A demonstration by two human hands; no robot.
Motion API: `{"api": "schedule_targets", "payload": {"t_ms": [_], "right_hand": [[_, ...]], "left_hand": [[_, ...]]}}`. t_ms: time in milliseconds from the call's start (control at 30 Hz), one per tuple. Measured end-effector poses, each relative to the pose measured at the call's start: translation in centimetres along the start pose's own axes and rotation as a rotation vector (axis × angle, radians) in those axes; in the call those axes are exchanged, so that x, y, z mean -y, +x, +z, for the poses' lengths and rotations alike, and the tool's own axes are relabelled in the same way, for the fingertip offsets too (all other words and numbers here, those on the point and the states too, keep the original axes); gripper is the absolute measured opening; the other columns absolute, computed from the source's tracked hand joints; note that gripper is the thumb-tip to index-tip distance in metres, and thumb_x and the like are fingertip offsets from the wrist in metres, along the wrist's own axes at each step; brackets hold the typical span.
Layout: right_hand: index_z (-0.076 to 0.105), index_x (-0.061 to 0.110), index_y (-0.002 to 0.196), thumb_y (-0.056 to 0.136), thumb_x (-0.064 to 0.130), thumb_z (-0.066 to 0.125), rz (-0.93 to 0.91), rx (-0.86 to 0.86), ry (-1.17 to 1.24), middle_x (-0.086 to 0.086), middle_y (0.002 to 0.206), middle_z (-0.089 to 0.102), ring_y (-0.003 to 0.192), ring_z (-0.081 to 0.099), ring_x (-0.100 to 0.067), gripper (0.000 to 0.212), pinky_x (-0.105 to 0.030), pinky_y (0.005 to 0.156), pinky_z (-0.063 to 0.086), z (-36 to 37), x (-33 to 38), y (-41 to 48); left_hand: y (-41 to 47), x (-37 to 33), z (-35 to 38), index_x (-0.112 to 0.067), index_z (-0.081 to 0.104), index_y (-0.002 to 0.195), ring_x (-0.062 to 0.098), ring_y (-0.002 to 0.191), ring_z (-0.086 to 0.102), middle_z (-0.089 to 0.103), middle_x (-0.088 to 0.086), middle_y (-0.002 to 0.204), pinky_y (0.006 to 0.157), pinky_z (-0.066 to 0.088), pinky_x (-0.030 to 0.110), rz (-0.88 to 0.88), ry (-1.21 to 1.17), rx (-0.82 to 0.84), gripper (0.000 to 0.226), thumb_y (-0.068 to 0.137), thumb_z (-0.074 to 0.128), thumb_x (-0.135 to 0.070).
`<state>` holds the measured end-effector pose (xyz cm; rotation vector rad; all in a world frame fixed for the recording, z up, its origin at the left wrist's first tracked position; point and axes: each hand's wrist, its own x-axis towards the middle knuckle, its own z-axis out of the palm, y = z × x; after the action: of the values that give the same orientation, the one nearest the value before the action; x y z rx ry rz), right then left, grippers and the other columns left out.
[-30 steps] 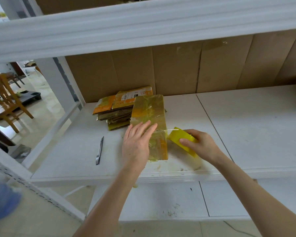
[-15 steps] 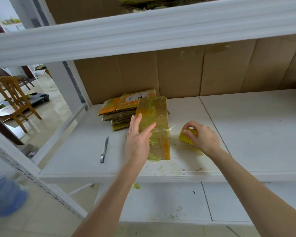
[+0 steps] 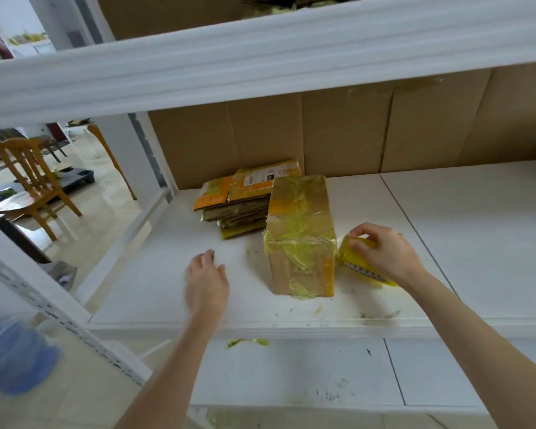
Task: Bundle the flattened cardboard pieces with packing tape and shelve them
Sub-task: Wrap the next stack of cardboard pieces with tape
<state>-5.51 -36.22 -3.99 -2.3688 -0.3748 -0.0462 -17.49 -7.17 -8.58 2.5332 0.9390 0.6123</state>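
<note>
A yellow, saw-toothed tape dispenser (image 3: 361,267) is pinched by the right fingers (image 3: 364,245); the left fingers (image 3: 200,267) are held relaxed, loosely spread. Between them, the boxy, glossy-taped cardboard bundle (image 3: 300,230) is set on the scuffed white shelf (image 3: 155,274).

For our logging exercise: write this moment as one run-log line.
left hand: open above shelf | right hand: grips tape dispenser | taped bundle: lying on shelf, between hands

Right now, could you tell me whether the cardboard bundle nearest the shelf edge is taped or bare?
Taped: glossy, wrinkled yellowish tape covers the top and front of the cardboard bundle; its underside is hidden.
</note>
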Motion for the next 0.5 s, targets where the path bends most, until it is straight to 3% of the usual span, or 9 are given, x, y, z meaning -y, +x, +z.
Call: {"api": "schedule_targets", "payload": {"t_ms": [67,167,233,333,400,500], "right_hand": [[0.056,0.049,0.076,0.085,0.029,0.06,-0.02,0.042,0.027,0.018,0.095,0.064,0.089,0.057,-0.015,0.022,-0.033,0.076,0.048,-0.5,-0.1,0.0],[0.059,0.049,0.094,0.083,0.026,0.063,-0.038,0.063,0.044,0.018,0.105,0.062,0.092,0.057,-0.015,0.026,-0.035,0.082,0.051,-1.2,-0.8,-0.1],[0.06,0.046,0.109,0.084,0.034,0.066,-0.041,0.081,0.051,0.016,0.11,0.062,0.096,0.056,-0.014,0.028,-0.035,0.085,0.05,-1.4,-1.2,-0.2],[0.062,0.044,0.112,0.084,0.043,0.067,-0.038,0.078,0.103,0.013,0.112,0.063,0.1,0.056,-0.015,0.029,-0.034,0.086,0.049,-1.0,-1.5,-0.5],[0.062,0.043,0.113,0.085,0.04,0.067,-0.056,0.05,0.13,0.013,0.114,0.063,0.102,0.056,-0.014,0.029,-0.034,0.088,0.048,-0.7,-1.5,-0.7],[0.062,0.041,0.106,0.087,0.037,0.065,-0.07,0.023,0.137,0.014,0.112,0.063,0.102,0.056,-0.015,0.02,-0.036,0.087,0.049,-0.6,-1.4,-0.7]], "left_hand": [[0.8,1.9,0.8,-0.012,0.045,0.132,0.027,0.12,0.046,0.051,0.008,0.13,0.089,0.044,0.041,-0.045,0.225,0.149,0.035,0.099,0.042,-0.025],[1.2,2.8,1.4,-0.018,0.063,0.114,0.028,0.101,0.056,0.061,0.007,0.105,0.073,0.044,0.037,0.001,0.276,0.102,0.026,0.096,0.046,-0.011],[1.0,2.7,1.5,-0.017,0.067,0.11,0.032,0.097,0.056,0.058,0.01,0.102,0.07,0.045,0.039,-0.005,0.214,0.088,0.032,0.093,0.044,-0.003],[-0.3,1.4,0.5,-0.012,0.067,0.116,0.038,0.091,0.057,0.054,0.016,0.109,0.072,0.046,0.041,-0.039,0.053,0.047,0.031,0.094,0.046,-0.005],[-1.8,-0.4,-1.0,-0.007,0.067,0.115,0.038,0.084,0.058,0.055,0.016,0.108,0.072,0.045,0.04,-0.017,-0.124,-0.074,0.027,0.092,0.051,-0.005],[-5.3,-5.0,-3.6,0.0,0.067,0.105,0.028,0.071,0.058,0.059,0.014,0.095,0.066,0.042,0.031,0.2,-0.356,-0.252,0.018,0.089,0.059,-0.001]]}}
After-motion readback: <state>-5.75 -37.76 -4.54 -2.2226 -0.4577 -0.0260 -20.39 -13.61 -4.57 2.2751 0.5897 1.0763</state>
